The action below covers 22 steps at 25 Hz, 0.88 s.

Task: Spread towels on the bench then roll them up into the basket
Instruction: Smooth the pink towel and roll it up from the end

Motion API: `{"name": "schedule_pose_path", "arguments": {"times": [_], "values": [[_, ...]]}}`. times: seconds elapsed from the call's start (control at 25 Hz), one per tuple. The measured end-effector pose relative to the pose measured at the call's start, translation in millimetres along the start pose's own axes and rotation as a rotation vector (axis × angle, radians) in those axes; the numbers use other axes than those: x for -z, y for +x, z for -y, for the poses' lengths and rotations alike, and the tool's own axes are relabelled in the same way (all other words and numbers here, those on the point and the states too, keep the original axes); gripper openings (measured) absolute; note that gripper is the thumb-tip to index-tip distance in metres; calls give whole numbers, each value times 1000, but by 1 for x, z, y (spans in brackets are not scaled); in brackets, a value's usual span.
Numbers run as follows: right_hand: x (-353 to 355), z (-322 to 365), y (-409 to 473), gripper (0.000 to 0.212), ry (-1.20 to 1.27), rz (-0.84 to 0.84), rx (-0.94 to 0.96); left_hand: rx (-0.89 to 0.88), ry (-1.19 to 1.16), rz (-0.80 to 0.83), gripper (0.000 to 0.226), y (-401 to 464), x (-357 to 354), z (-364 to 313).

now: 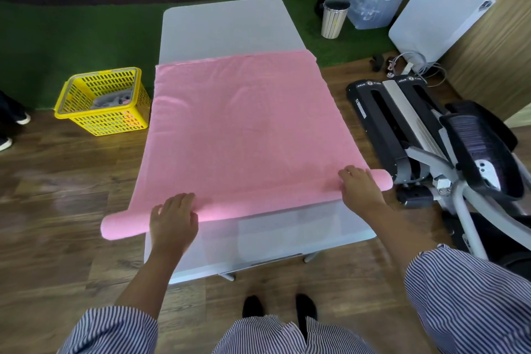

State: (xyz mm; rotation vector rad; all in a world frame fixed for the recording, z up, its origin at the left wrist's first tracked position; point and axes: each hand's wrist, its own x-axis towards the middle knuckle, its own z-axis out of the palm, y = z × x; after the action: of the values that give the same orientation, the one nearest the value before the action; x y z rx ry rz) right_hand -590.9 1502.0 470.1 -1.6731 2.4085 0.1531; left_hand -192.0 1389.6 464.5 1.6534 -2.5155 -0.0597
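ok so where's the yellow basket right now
In the head view the yellow basket sits on the floor left of the bench, level with the far end of the pink towel, at the green turf's edge.

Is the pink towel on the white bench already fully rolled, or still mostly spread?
Mostly spread. The pink towel lies flat over the white bench; only its near edge is rolled, under the left hand and right hand.
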Motion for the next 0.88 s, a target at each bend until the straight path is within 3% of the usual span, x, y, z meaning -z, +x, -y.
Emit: {"name": "schedule_pose_path", "arguments": {"times": [0.08,0.24,0.52,0.68,0.88], "values": [[-7,2,-5,49,41,35,-9,-10,-44,20,34,-4,-9,-2],[-13,0,-5,44,123,125,-13,-15,-63,117,51,-6,-15,-4],[-8,-5,-12,44,233,91,-7,30,-22,127,29,-9,-13,-4],[-7,-9,-16,58,181,70,-8,29,2,108,30,-10,-13,-6],[14,-5,-7,27,53,217,14,13,17,177,40,-4,-1,0]]}}
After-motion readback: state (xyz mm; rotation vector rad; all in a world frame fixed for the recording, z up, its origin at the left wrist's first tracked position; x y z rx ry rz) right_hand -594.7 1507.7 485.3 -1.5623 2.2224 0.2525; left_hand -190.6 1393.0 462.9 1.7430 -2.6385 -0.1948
